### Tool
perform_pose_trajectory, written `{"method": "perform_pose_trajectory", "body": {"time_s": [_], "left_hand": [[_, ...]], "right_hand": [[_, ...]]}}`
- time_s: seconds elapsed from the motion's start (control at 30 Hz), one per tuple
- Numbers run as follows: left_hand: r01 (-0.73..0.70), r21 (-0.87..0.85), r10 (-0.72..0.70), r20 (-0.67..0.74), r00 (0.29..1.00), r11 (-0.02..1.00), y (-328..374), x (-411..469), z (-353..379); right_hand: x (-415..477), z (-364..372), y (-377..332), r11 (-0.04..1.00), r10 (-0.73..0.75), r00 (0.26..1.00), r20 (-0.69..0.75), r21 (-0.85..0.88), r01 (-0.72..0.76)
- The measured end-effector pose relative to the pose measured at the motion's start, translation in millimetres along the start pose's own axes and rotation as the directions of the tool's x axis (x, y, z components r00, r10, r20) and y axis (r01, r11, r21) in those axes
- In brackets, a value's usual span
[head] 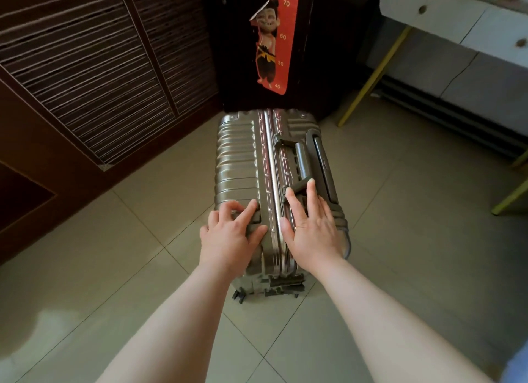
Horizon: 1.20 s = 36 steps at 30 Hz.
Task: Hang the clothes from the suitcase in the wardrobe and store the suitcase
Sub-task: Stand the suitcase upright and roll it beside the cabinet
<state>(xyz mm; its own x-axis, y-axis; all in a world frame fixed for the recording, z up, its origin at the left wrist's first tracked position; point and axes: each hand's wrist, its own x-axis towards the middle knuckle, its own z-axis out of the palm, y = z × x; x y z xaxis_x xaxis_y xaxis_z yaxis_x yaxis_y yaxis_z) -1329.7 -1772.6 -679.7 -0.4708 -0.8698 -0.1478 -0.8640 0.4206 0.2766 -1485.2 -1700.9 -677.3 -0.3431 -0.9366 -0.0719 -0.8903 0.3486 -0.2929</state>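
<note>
Pale floor tiles (400,211) fill the room's lower part, and on them the suitcase (240,159) is laid on its side, lengthwise away from the person.

Straight fingers (310,191) of the right hand (311,231) are pressed flat on the right half of the case, with the tips touching the near end of the dark carry handle (301,159); nothing is grasped. The fingers (248,211) of the left hand (228,237) are spread and loosely bent on the left half, with forefinger and thumb laid either side of a dark latch (256,221); whether the latch is being worked cannot be told.

A ribbed, metallic grey-bronze shell is seen, divided by a bright riveted metal frame (271,154) that is closed. Dark wheels (239,295) are seen at the near end.

At the far end a dark panel carrying a red height chart (281,39) is seen close to the case. Dark louvred wooden doors (85,82) are seen to the left, and a white drawer unit (457,19) with a yellow leg (371,77) to the right.
</note>
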Motion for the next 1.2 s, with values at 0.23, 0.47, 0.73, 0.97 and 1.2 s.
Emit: {"method": "perform_pose_trajectory", "body": {"time_s": [0.23, 0.47, 0.73, 0.97, 1.2], "left_hand": [[0.039, -0.010, -0.038, 0.016, 0.999, 0.999, 30.9, 45.4, 8.2], [0.161, -0.148, -0.157, 0.034, 0.987, 0.976, 62.6, 101.3, 14.5], [0.261, -0.210, -0.267, 0.001, 0.964, 0.942, 87.8, 143.9, 17.8], [0.319, -0.233, -0.335, -0.032, 0.942, 0.918, 115.0, 189.7, 18.5], [0.386, -0.237, -0.403, -0.026, 0.915, 0.892, 138.6, 249.7, 10.2]], "right_hand": [[51.3, -16.8, 29.8, 0.999, -0.038, 0.999, 0.010, 0.034, 0.038], [112.4, -25.7, 67.3, 0.994, -0.110, 0.993, 0.035, 0.012, 0.110], [169.8, -39.9, 97.6, 0.971, -0.240, 0.969, 0.064, 0.021, 0.239], [225.8, -57.7, 121.0, 0.955, -0.295, 0.949, 0.107, 0.020, 0.295], [309.1, -61.9, 142.2, 0.946, -0.317, 0.932, 0.178, -0.012, 0.324]]}}
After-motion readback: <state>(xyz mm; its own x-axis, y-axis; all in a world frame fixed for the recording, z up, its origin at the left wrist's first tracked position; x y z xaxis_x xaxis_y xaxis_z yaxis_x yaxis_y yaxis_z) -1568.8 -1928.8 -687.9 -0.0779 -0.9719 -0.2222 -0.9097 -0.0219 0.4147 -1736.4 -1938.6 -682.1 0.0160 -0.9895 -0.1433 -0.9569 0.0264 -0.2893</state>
